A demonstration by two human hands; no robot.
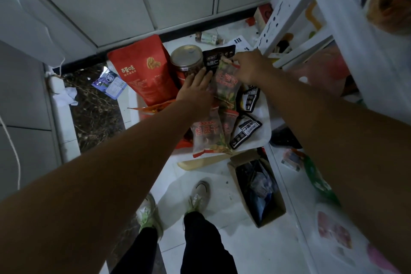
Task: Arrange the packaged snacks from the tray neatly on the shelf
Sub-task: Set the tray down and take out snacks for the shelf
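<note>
Fingers (236, 59) of my right hand (249, 66) pinch the top edge of a clear packet (224, 82), while my left hand (195, 88) lies flat beside it.

I see the clear packet lying at the far end of the white tray (264, 133), on top of other snacks, its near end over a second packet (208, 135) of the same kind. My left fingers (205, 75) are straight and close together, their tips touching the clear packet's left edge and the jar (186, 60). A black pouch (219, 54) lies just behind the clear packet, and a red pouch (142, 69) leans to the left of the jar. Small black packets (250, 98) lie along the tray's right side. The tray sits just left of the white shelf (289, 18). An open cardboard box (258, 189) stands nearer me, beside my shoes (200, 193).
</note>
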